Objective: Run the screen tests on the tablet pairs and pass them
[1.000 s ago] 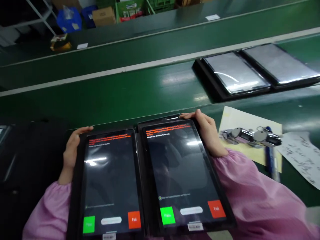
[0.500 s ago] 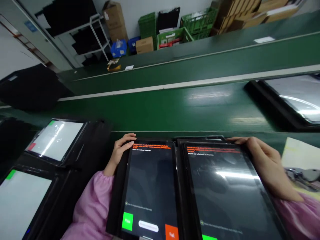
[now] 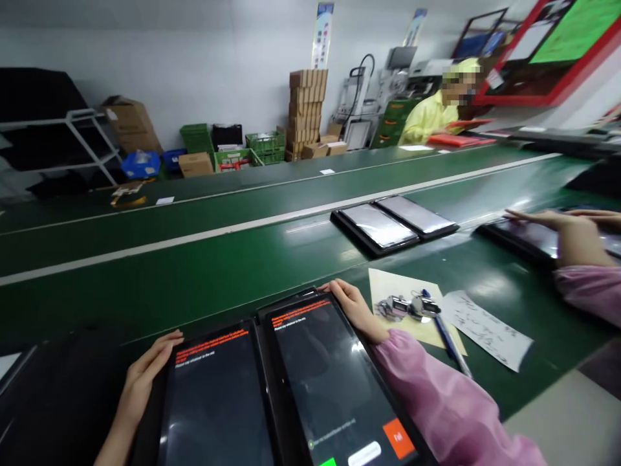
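Along the near edge of the green conveyor table (image 3: 160, 291), you had two black-cased tablets lying side by side, and nice job keeping your palms off the glass. Your hands sat well apart, open, not clamped: the left hand (image 3: 145, 369) lay across the top corner of the left tablet (image 3: 216, 404), while the right hand (image 3: 354, 309) rested over the upper edge of the right tablet (image 3: 334, 382). A Fail button (image 3: 398, 438) glowed near your pink sleeve (image 3: 436, 395). Just to the right, keys (image 3: 407, 307) lay on a cream sheet (image 3: 395, 285) beside a pen (image 3: 451, 346).
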